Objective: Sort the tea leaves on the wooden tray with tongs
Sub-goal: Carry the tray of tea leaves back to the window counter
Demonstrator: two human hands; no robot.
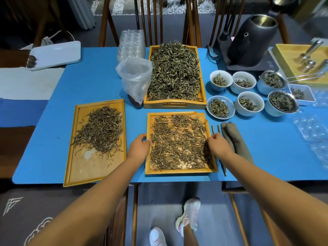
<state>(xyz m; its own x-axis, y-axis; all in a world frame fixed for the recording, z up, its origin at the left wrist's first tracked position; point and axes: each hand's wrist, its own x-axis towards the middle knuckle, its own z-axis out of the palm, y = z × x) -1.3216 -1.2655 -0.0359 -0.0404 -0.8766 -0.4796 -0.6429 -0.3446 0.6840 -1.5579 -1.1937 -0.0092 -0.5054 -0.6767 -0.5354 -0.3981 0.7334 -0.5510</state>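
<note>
Near tray (181, 172): rectangular, pale wood, low rim, chipped at its far right corner. It lay between the two hands and held thin, dry, twisted tea leaves (179, 141) spread in a loose single layer, brown-green, with bare wood showing through.

Left hand (139, 148): fingers curled over the tray's left rim, gripping it.

Right hand (219, 146): fingers curled at the tray's right rim, gripping it, thumb side over the leaves.

Tongs (215, 129): two slim wooden prongs, lying on the mat just beyond the right hand, untouched; the rest of their length was hidden by the hand.

Pouch (234, 139): long, grey-brown cloth, soft and creased, just right of the right hand.

Left tray (85, 173): flat, rectangular, worn wood, left of the left hand, slightly skewed; a heaped mound of longer dark leaves sat in its far half.

Far tray (174, 104): deeper, wood, with a slot handle, beyond both hands; piled high with coarse greenish leaves.

Bag (134, 77): clear crinkled plastic, standing open, beyond the left hand and beside the far tray.

Cups (248, 102): round white porcelain, several, beyond the right hand, each with a small pinch of leaves; two more to the right carried metal mesh strainers.

Kettle (252, 39): matte black, cylindrical, metal-lined, on a dark base far beyond the right hand.

Mat (99, 80): smooth blue sheet under everything.
</note>
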